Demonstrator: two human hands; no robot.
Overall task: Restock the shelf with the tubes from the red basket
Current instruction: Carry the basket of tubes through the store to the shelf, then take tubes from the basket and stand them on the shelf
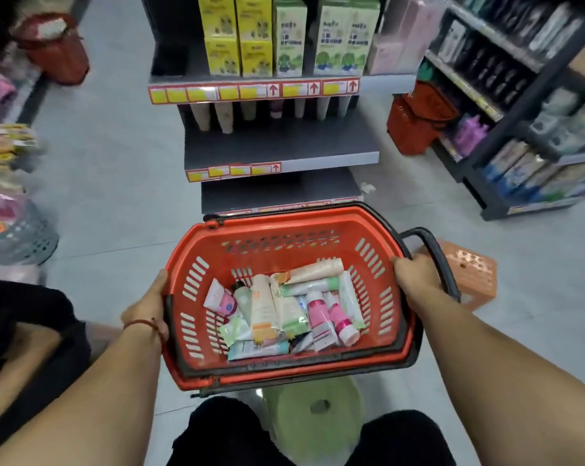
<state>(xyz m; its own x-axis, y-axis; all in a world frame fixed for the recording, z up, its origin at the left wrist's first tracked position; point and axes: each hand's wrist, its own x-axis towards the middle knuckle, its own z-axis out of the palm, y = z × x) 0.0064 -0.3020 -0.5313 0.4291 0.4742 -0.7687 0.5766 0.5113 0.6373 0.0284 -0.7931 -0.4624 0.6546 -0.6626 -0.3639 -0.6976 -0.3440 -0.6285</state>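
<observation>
Before the shelf, the red basket of tubes is gripped by left hand and right hand; carrying step, set-down judged next.

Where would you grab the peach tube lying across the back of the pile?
Across the middle of the peach tube, from above: it lies flat atop the other tubes in the red basket, uncovered, long sides free.

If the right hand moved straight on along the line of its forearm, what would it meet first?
The red basket: the right hand grips its right rim. Past the rim, the line seems to lead down to the tubes inside, though depth is unclear.
</observation>
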